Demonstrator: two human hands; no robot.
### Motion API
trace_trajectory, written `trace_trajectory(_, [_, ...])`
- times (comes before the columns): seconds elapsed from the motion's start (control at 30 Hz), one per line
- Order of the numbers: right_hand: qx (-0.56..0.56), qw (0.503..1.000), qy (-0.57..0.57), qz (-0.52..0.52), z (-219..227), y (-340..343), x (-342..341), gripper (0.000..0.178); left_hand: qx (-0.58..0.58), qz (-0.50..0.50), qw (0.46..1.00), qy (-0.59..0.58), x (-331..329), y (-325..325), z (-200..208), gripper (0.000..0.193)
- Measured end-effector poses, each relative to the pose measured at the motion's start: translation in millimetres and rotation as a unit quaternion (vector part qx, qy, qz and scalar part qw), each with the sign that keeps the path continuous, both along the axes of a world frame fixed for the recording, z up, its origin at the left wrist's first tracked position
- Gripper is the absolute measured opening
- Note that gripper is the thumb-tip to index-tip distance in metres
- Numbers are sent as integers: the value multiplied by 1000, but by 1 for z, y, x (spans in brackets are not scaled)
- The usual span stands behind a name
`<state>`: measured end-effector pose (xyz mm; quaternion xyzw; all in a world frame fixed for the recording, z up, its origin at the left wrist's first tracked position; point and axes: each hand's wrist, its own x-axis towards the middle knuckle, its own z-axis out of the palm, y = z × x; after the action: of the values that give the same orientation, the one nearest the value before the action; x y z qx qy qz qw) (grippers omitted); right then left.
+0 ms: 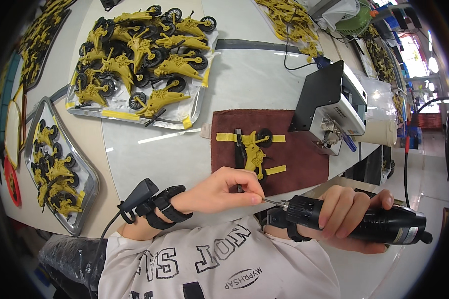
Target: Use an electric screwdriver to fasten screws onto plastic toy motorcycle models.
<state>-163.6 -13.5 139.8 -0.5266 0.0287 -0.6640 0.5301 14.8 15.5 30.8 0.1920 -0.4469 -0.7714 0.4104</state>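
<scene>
My right hand [351,212] wraps around a black electric screwdriver [391,226], held sideways with its thin bit [273,202] toward the left. At the bit's tip, my left hand [222,189] pinches with thumb and forefinger; anything between the fingertips is too small to make out. Just beyond the left hand, a yellow toy motorcycle [254,155] with black wheels lies on a dark red cloth mat [307,169]. Beside it runs a black bar [239,149], and yellow tape strips [276,170] are stuck on the mat.
A large metal tray [149,119] of yellow motorcycles stands at the far left. Another tray [92,187] of them is nearer, at the left edge. To the mat's right stands a black-and-white boxy device [317,99]. More yellow parts [289,25] lie at the back.
</scene>
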Motion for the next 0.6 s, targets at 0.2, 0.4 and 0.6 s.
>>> trace_trajectory(0.2, [-16,983,-12,-185,-7,-16,-7,76,-369,228,758,-487,7,-21,10,79])
trace_trajectory(0.4, [64,953,149,-255,-50,-57,2,84,-352,141,720,-581,-12,-11,-30,87])
trace_trajectory(0.6, [94,960,181,-194,-72,-67,7,80,-347,136,728,-575,-11,-14,-32,84])
